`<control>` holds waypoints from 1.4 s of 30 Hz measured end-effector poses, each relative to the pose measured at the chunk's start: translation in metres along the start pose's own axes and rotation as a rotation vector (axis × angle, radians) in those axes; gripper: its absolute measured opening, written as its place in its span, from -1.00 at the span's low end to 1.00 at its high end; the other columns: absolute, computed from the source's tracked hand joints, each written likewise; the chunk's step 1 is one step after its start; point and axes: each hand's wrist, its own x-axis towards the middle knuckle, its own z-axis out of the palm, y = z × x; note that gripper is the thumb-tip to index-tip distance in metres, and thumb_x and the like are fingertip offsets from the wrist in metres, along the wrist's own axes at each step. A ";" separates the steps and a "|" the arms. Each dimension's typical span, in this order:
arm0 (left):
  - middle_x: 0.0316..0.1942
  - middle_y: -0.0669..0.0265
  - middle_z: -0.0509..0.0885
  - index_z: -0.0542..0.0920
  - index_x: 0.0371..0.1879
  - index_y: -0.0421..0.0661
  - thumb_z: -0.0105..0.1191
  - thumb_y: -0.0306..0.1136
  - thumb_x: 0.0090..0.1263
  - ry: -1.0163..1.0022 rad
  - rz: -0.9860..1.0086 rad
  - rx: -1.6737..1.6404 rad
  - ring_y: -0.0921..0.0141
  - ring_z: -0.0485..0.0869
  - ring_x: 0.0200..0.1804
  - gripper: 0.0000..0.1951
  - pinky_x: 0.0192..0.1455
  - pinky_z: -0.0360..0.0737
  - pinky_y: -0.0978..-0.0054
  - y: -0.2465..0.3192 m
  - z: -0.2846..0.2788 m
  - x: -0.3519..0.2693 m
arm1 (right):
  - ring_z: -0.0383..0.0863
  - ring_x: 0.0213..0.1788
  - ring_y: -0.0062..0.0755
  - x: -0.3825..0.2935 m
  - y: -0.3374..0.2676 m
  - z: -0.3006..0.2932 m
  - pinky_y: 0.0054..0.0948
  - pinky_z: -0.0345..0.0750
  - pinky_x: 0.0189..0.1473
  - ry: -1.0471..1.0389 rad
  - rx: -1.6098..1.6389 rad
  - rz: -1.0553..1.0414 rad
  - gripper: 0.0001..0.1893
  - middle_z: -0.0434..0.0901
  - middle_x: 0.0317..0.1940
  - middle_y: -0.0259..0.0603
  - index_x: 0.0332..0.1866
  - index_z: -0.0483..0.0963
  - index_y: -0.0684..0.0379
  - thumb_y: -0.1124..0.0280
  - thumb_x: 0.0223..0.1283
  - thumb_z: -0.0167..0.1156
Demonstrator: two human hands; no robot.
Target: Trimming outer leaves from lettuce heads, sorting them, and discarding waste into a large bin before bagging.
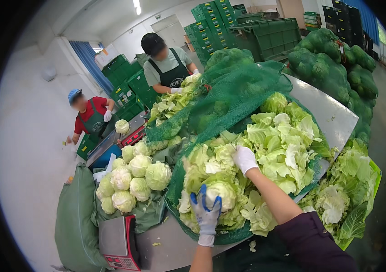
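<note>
My left hand (pixel 206 210), in a white glove with blue fingertips, cups the near left side of a pale cabbage head (pixel 224 197). That cabbage rests among loose leaves in an opened green mesh sack (pixel 174 204). My right hand (pixel 245 159), in a white glove, is above and right of the cabbage, at the loose leaves (pixel 220 156). Its fingertips are bent; whether they pinch a leaf or something thin is not clear. A larger heap of cut-off cabbage leaves (pixel 284 149) spreads to the right of this hand.
Trimmed cabbages (pixel 138 183) are piled left of the sack. A red weighing scale (pixel 114 238) is at the table's near left, beside a stuffed green sack (pixel 77 221). Leaves fill a bright green container (pixel 375 190) on the right. Two co-workers (pixel 167 64) stand across the table.
</note>
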 end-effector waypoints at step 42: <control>0.13 0.12 0.47 0.44 0.21 0.01 0.17 0.08 0.17 -0.192 0.167 -0.050 0.11 0.43 0.16 -0.35 0.24 0.29 0.16 0.025 0.028 0.060 | 0.54 -0.67 0.01 -0.124 -0.018 -0.054 -0.14 0.47 -0.57 -0.016 -0.050 0.048 -0.23 0.52 -0.71 0.00 0.32 0.07 0.45 -0.03 0.27 0.00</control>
